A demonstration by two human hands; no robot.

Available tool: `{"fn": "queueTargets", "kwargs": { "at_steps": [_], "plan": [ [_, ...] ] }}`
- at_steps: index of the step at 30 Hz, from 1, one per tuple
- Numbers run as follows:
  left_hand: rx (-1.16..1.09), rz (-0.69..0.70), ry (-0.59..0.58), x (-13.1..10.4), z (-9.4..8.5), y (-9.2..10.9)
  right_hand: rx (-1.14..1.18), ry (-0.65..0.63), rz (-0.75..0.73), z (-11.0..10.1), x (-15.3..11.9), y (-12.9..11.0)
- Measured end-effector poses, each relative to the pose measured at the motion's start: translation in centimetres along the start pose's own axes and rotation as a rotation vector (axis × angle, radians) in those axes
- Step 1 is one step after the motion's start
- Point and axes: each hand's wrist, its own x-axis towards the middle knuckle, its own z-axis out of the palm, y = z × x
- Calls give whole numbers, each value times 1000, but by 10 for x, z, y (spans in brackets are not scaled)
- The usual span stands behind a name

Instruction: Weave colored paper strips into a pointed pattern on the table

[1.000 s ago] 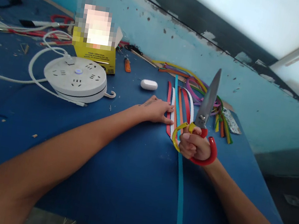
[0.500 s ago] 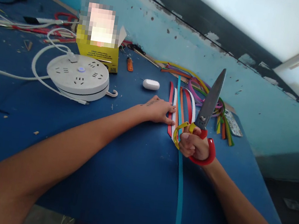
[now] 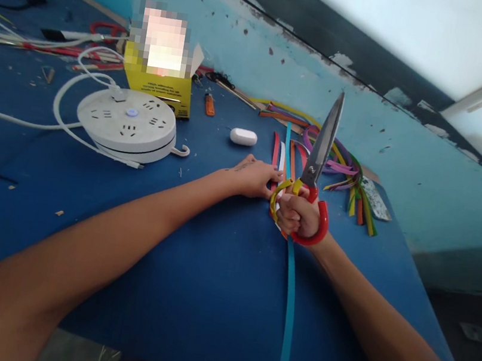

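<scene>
Gripping the scissors right of the frame's centre: the right hand is clamping its fingers around the red and yellow handles, and the blades are pointing up, apparently together. Near mid-frame, the left hand is lying with fingertips touching the flat strips; cannot tell whether they are pinching any. One turquoise strip is running past the right hand to the lower edge, over the blue counter. Handling, judged: scissors are looking fairly heavy and rigid, best held by the handles; strips are looking light, pliable, perhaps slick, best held flat across their width.
</scene>
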Motion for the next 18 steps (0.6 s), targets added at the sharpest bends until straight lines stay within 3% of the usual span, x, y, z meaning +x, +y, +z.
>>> {"fn": "queueTargets", "kwargs": {
  "at_steps": [9,18],
  "plan": [
    [-8,-13,-10,-1,-4,3,33,57,-47,7,5,3],
    [16,-38,-22,1,-3,2,-9,107,6,8,-15,0]
  ]
}}
